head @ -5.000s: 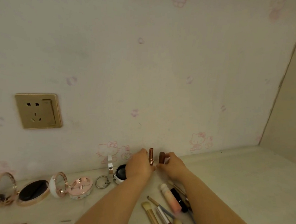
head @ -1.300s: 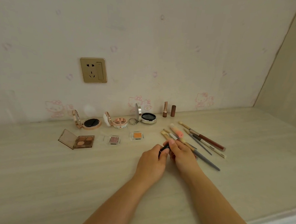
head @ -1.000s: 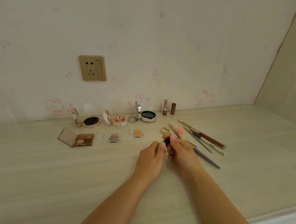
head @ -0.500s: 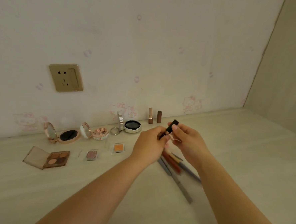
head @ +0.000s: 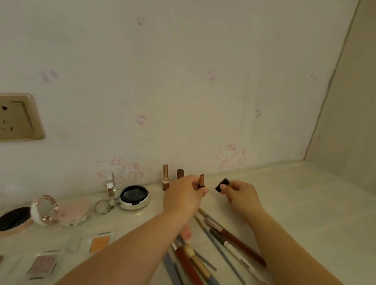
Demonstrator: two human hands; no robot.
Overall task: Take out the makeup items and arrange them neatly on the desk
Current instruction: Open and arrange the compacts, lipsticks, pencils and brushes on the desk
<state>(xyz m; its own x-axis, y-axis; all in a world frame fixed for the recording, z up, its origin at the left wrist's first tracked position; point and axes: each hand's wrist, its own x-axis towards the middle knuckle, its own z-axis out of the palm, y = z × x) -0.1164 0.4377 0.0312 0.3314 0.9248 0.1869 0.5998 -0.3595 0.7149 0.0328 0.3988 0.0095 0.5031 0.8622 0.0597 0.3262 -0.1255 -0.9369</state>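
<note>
My left hand point(head: 185, 191) pinches an uncapped lipstick point(head: 202, 181) upright just above the desk near the back wall. Its black cap point(head: 222, 185) is pinched in my right hand point(head: 240, 195), a short way to the right. Two other lipsticks stand against the wall: a rose-gold one point(head: 165, 180) and a brown one point(head: 180, 174), partly behind my left hand. Several brushes and pencils point(head: 218, 250) lie in a loose pile under my forearms.
Along the wall to the left sit an open silver compact point(head: 133, 197), a pink compact point(head: 72, 212) and a gold cushion compact point(head: 12, 221). Small eyeshadow pans point(head: 99, 242) lie in front. A wall socket point(head: 12, 117) is at left. The desk point(head: 310, 211) meets a side wall at right.
The black lipstick has been pulled apart: the cap is now in my right hand, the tube in my left. Both hands moved toward the back wall beside the standing lipsticks.
</note>
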